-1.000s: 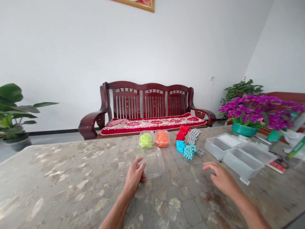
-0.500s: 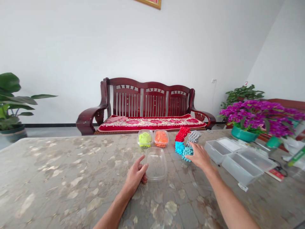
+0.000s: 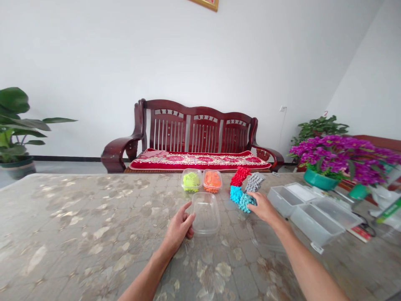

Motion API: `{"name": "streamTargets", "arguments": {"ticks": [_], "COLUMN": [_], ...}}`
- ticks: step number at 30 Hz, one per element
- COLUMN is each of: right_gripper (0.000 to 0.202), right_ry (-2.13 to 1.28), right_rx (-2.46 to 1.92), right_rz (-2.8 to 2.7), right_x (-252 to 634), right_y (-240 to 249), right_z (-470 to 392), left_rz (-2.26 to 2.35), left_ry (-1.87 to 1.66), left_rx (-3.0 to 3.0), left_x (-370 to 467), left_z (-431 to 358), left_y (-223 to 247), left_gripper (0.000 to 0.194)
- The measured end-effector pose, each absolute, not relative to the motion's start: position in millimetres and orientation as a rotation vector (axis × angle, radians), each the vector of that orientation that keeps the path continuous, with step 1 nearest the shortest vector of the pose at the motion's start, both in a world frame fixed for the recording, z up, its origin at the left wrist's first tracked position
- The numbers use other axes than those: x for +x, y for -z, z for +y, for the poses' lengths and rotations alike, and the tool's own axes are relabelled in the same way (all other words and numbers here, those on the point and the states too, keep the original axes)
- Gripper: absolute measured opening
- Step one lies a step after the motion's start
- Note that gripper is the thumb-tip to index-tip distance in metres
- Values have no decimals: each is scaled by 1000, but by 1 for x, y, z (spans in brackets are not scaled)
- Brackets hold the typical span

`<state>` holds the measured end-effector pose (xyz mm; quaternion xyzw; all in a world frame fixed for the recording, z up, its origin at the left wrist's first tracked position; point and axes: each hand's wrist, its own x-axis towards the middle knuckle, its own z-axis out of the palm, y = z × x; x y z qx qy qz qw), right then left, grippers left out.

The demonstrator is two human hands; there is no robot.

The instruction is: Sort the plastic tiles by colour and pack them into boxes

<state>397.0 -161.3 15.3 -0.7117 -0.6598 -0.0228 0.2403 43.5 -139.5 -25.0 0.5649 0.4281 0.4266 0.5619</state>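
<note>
An uncovered clear plastic container (image 3: pixel 205 230) stands on the table in front of me. My left hand (image 3: pixel 181 225) is at its left rim, index finger stretched out and thumb apart from it, the other fingers curled under. My right hand (image 3: pixel 262 207) is at a clump of small teal pieces (image 3: pixel 246 202), with fingers and thumb around its right side. Touching that clump are bright blue pieces (image 3: pixel 236 194), with red pieces (image 3: pixel 240 176) and grey pieces (image 3: pixel 255 181) behind. What kind of pieces they are is too small to tell.
Clear tubs of yellow-green pieces (image 3: pixel 191 182) and orange pieces (image 3: pixel 212 181) stand at the table's far edge. Right of my right hand are translucent boxes (image 3: pixel 316 225), then purple flowers in a green pot (image 3: pixel 319 179). Beyond the table is a wooden bench (image 3: pixel 203 121).
My right hand's fingers have come down and closer together at the teal pieces. My left hand stays by the clear container. The view has tilted slightly.
</note>
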Motion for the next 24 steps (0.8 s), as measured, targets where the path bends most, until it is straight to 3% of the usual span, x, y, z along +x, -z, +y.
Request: {"name": "streamTargets", "arguments": {"ticks": [13,20,24], "right_gripper": [37,51,46], "right_ry": [235,24,-16], "right_rx": [-1732,-1491,-1526], "right_rz": [-1862,-2213,-2157], "right_x": [369,312,317], "right_y": [-24,3,4], "right_z": [-185,-201,-195], "left_rz": [1019,1028,1022], "left_ry": [-993,-1008,-1013], "left_rx": [1354,1353,1354], "left_x": [43,44,44], "left_z": [-139,-139,-139], "left_y": [27,25,25], "left_gripper": [71,72,72]}}
